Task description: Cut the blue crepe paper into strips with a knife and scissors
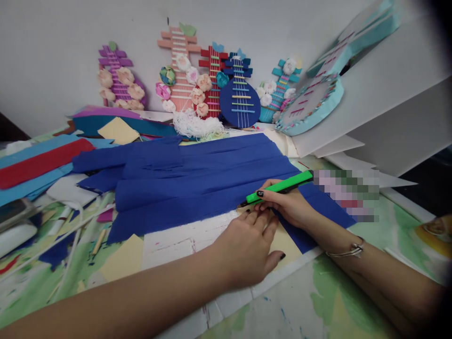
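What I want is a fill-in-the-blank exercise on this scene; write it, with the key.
1. The right hand holds a bright ____ tool.
2. A bracelet circles the ____ wrist.
3. Beyond the left hand spreads creased material coloured ____.
4. In the picture, the red instrument model stands to the ____ of the round-bodied blue model.

Missing words: green; right; blue; left.

I face a plain pale grey wall [63, 47] in soft, muted light, beyond a table [289, 306] patched green and white.

Cream paper sheet [287, 244], partly hidden beneath the hands [249, 248]
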### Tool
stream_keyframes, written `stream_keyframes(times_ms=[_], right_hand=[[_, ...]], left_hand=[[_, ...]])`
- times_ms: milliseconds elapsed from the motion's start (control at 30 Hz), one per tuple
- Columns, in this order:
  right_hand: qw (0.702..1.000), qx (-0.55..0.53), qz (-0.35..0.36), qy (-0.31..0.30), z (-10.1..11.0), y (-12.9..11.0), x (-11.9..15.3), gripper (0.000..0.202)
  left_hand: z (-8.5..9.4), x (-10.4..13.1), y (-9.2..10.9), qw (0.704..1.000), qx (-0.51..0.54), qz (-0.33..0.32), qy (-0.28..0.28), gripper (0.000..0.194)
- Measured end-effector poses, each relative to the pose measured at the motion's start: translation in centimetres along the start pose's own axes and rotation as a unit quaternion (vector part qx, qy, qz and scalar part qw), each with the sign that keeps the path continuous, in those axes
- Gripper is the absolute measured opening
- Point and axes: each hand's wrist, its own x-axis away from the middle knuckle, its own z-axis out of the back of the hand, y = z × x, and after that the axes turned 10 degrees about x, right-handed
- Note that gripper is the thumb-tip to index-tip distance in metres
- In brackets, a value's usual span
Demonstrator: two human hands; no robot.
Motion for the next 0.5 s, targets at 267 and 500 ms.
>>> stream_keyframes(times_ms=[267,500], right_hand=[[0.998,0.056,0.016,0.005,0.08,0.37,0.03,0.02],[0.999,0.03,0.004,0.014,-0.11,0.12,0.04,0.021]], left_hand=[[-0.18,0.11,-0.19,1.0,0.007,-0.007,0.017,0.061],[-0.1,0.13,-0.14,1.0,0.0,-0.006,0.005,0.062]])
